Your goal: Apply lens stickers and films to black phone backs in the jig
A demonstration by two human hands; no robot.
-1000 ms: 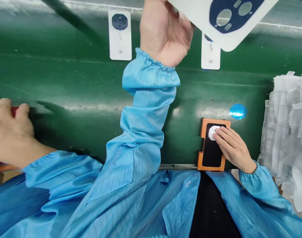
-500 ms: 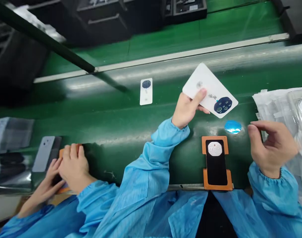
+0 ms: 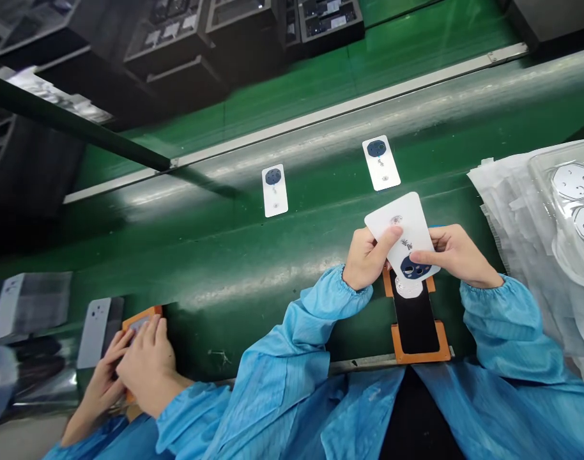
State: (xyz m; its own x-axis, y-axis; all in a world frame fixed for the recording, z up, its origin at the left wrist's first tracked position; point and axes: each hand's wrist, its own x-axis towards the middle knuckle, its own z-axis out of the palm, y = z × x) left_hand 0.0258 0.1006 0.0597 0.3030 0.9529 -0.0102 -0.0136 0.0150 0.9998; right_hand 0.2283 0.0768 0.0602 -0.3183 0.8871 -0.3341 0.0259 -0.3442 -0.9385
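A white phone-back panel point(image 3: 411, 229) with a dark blue octagonal camera patch point(image 3: 409, 271) is held tilted above the green work surface point(image 3: 234, 262), patch end towards the wearer. The left hand point(image 3: 367, 259) pinches it at one long side, thumb flat on the face and fingers mostly hidden behind. The right hand point(image 3: 459, 255) closes on the opposite side, its thumb lying over the edge of the patch; how its fingers sit underneath cannot be told. A thumb pressing there could smudge or lift the patch, and uneven pull from the two grips could bend the panel or let it slip. Below is an orange fixture point(image 3: 398, 356) with a black inlay point(image 3: 416, 326) and a white dotted octagon point(image 3: 409, 287), partly covered by the panel; a drop could scratch the panel or knock the octagon askew. Beyond lie two similar panels point(image 3: 382, 169), well apart from each other, and to the right a pile of thin white sheets point(image 3: 496, 207) beside a clear tray point(image 3: 536, 167). Well to the left, a co-worker's hands point(image 3: 151, 367) are at another orange fixture point(image 3: 143, 316).
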